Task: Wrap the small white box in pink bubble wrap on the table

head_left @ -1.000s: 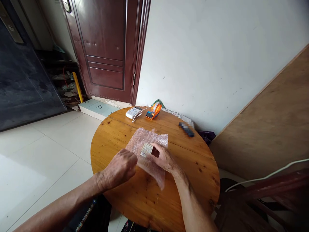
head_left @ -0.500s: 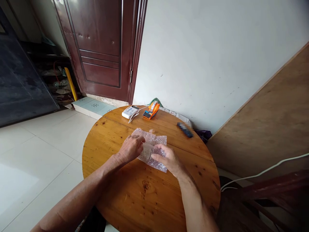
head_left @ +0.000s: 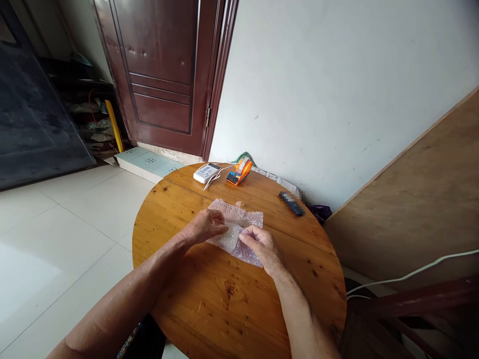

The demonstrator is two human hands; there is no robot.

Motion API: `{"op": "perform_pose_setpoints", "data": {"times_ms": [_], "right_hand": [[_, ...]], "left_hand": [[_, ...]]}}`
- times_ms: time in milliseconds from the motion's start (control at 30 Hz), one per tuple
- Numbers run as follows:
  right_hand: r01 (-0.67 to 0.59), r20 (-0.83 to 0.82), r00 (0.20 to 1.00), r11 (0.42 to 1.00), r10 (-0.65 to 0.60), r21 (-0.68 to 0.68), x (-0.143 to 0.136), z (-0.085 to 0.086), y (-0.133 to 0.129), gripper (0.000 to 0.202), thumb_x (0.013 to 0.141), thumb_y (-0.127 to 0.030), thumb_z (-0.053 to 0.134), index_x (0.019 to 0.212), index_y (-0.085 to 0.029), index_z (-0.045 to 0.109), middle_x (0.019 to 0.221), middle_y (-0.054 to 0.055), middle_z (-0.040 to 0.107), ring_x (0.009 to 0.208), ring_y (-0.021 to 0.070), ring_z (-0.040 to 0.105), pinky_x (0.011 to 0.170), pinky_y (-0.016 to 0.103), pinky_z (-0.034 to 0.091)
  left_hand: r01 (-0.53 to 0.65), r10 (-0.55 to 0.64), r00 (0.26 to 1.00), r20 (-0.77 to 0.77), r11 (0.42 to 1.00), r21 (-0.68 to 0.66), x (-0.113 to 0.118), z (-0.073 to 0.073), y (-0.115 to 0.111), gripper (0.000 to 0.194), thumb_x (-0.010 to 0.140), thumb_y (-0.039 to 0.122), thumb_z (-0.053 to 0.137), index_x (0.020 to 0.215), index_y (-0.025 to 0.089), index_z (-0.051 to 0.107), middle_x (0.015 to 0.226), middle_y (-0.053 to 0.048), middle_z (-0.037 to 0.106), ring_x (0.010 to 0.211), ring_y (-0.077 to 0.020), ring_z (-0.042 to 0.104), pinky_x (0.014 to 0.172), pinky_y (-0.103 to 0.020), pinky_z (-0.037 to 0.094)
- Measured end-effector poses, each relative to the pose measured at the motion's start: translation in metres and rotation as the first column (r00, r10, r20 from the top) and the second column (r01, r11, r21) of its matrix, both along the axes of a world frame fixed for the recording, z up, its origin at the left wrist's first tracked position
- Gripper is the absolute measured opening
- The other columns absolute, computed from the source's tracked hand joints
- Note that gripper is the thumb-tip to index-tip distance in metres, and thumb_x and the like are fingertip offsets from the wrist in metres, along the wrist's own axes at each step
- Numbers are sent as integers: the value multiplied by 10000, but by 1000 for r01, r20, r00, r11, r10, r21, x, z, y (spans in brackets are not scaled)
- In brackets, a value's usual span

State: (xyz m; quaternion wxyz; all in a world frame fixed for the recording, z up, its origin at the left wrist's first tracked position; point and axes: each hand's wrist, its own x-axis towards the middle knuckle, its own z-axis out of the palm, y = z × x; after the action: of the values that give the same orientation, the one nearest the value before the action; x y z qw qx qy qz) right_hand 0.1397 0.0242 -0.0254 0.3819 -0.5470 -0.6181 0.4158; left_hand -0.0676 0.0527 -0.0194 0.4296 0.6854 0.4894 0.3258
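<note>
A sheet of clear, pinkish bubble wrap [head_left: 247, 254] lies on the round wooden table [head_left: 179, 294], partly folded over. Something pale and flat shows through its middle, too blurred by the plastic to name. My left hand [head_left: 207, 225] rests at the wrap's left side, thumb and fingers closed on its edge. From the right, my right hand [head_left: 262, 244] pinches the wrap's folded layer between thumb and forefinger. A small piece of clear tape [head_left: 239, 204] sticks up at the wrap's far edge.
Toward the table's far edge are a white device [head_left: 205, 173] with a white cable and an orange tape dispenser [head_left: 239, 172]. A dark, pixelated object [head_left: 291, 203] lies at the far right. Behind stand a white wall [head_left: 318, 89] and a reddish-brown door [head_left: 160, 70].
My right thumb and forefinger have come together on the wrap. My left fingers have shifted, with the thumb now showing. The whole view has moved slightly.
</note>
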Motion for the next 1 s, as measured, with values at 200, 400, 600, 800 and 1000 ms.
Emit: {"op": "perform_pose_setpoints", "data": {"times_ms": [200, 400, 600, 800, 1000], "right_hand": [[-24, 10, 1000, 999, 24, -27, 1, 1, 0, 273, 703, -454, 672, 662, -201, 579, 607, -35, 539, 581, 127, 450, 578, 251, 353], [-34, 28, 999, 999, 34, -16, 4, -2, 1, 262, 715, -444, 670, 661, -201, 585, 604, -34, 548, 580, 128, 461, 572, 252, 362], [-37, 66, 997, 999, 39, -22, 5, -3, 1, 264, 730, -445, 641, 665, -204, 555, 584, -43, 516, 553, 121, 450, 544, 248, 345], [-9, 232, 972, 993, -19, 117, 8, -10, 5, 198, 775, -408, 620, 831, -218, 603, 671, -12, 620, 602, 158, 549, 582, 279, 423], [-121, 468, 846, 764, -255, 634, -5, 9, -10, 142, 877, -254, 536, 898, -256, 677, 971, 75, 684, 931, 249, 616, 860, 411, 430]], "left_hand": [[18, -16, 1000, -26, 997, 72, 3, 4, -4, 103, 705, 242, 613, 677, 145, 591, 634, 40, 538, 640, -111, 492, 594, -213, 370], [16, -8, 997, -80, 994, 106, 3, 2, -3, 64, 689, 205, 573, 656, 155, 551, 632, 44, 520, 624, -104, 473, 577, -211, 354], [9, 1, 996, -87, 994, 113, 3, 3, -3, 65, 677, 194, 562, 635, 161, 525, 611, 45, 513, 608, -101, 458, 559, -209, 336], [-18, 26, 996, -90, 996, 88, 4, 3, -4, 65, 654, 184, 555, 617, 169, 503, 597, 47, 496, 594, -99, 443, 544, -206, 321], [-29, 38, 995, -89, 995, 97, 6, 4, -4, 71, 648, 155, 559, 610, 165, 500, 580, 57, 472, 585, -93, 428, 543, -209, 309]]}}
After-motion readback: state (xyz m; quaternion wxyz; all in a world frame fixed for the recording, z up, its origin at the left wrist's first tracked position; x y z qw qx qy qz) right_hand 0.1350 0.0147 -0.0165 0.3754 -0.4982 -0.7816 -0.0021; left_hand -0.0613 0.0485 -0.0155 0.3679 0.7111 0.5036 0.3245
